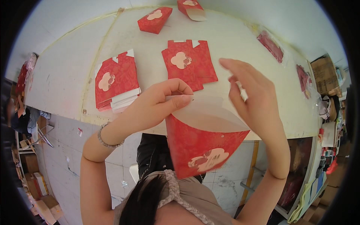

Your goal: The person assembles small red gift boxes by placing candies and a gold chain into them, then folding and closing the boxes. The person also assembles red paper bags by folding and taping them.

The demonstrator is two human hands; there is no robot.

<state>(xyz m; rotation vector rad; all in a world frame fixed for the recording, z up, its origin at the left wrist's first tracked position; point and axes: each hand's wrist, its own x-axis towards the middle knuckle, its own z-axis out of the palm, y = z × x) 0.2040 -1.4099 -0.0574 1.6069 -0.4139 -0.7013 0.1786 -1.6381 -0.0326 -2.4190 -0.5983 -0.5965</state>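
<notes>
While the left hand (157,107) pinches the white flap of the red box blank (200,148) between thumb and fingertips, the right hand (255,99) hovers open-fingered just beside the flap's far edge; folding cleanly probably needs that edge steadied.

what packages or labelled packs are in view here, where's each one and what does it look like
Red paper bag: held up by the left hand, right hand at its rim; pale cloud-shaped emblem.
Stack of flat bags: table, left; red, white edges.
Flat bags: table, centre; red, pale emblem.
Folded red box: far side of table.
Second red box: far edge, beige flap open.
Clear packets of red items: table, right.
</notes>
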